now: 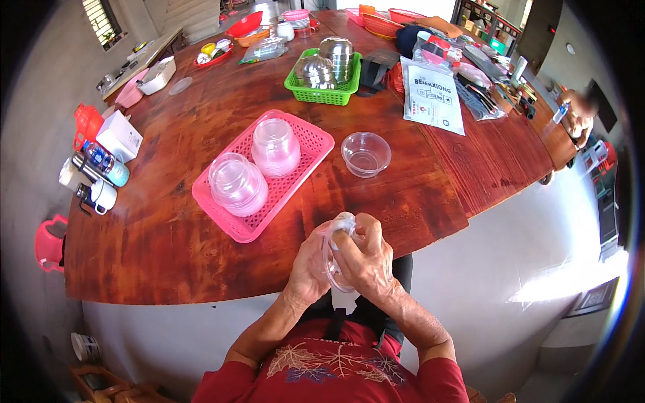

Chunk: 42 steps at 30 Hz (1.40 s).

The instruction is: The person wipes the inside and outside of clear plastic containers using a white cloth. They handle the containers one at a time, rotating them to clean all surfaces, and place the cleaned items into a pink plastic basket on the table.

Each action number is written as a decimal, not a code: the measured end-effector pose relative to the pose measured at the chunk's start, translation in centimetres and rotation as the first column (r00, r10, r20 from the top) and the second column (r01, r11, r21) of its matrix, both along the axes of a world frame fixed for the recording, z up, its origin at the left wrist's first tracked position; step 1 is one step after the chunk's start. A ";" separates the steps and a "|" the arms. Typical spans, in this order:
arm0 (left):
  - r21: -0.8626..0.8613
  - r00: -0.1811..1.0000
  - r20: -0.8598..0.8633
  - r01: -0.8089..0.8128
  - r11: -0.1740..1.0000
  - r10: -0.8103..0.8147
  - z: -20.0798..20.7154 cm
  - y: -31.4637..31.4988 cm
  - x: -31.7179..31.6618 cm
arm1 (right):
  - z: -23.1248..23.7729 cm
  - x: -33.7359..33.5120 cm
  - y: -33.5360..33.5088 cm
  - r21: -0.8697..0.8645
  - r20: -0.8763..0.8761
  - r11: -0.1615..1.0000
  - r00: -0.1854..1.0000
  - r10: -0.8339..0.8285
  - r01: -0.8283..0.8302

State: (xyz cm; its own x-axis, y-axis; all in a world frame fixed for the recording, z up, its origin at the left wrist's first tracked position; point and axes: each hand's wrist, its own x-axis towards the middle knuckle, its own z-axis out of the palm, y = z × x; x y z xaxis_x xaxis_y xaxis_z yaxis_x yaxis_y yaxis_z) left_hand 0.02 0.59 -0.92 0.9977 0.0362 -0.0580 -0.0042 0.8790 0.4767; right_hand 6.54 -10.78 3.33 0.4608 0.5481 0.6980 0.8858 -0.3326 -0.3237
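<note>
A clear plastic bowl (330, 265) is tipped on its side just off the table's near edge. Wrapped round its outside is my left hand (306, 270). My right hand (371, 262) has its fingers curled over the rim, pressing a crumpled white cloth or tissue (344, 222) against the bowl. Another clear bowl (366, 154) stands upright on the table, ahead and to the right. Left of it, a pink basket tray (312, 171) carries two stacks of upturned clear bowls (238, 186).
Metal bowls sit in a green basket (319, 96) farther back. A white printed bag (433, 96) lies to the right, near assorted clutter. Mugs, bottles and a white box (119, 136) line the left edge of the wooden table (148, 248). Another person (578, 121) is at far right.
</note>
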 end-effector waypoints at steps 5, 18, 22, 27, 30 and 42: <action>0.058 0.998 -0.012 -0.058 0.997 0.059 0.6 -0.2 0.0 | -0.6 0.4 -0.4 -0.207 -0.070 0.965 0.981 -0.179 0.162; 0.080 0.999 -0.021 -0.026 0.996 0.027 -1.6 -0.4 -0.1 | -0.5 -0.4 -3.0 -0.012 -0.358 0.995 0.929 0.090 -0.100; 0.094 0.997 -0.044 -0.063 0.994 0.067 -0.7 -1.1 -0.2 | -1.4 0.1 -1.7 -0.244 -0.058 0.969 0.998 0.028 -0.041; 0.254 0.995 -0.067 -0.048 0.966 0.067 -1.1 -1.0 -0.7 | -2.9 0.0 -1.7 -0.411 -0.218 0.906 0.976 0.009 -0.100; 0.345 0.996 -0.072 -0.018 0.938 0.045 -2.0 -0.8 -0.7 | -3.4 0.9 -2.5 -0.351 -0.569 0.865 0.815 0.107 -0.358; 0.090 1.000 0.019 -0.015 0.996 0.013 -1.1 -1.6 -0.6 | -4.8 -0.2 -2.2 0.417 -0.647 0.896 0.742 0.174 0.154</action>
State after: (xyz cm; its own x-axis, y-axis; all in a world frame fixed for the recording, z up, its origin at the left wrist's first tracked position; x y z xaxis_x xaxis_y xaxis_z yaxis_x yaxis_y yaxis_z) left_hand -0.54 -1.03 -2.05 0.9979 0.0546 -0.0355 -0.0259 0.8325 0.5534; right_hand 6.39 -13.00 -1.43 0.8816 0.2854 0.3758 0.3953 -0.0116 -0.9185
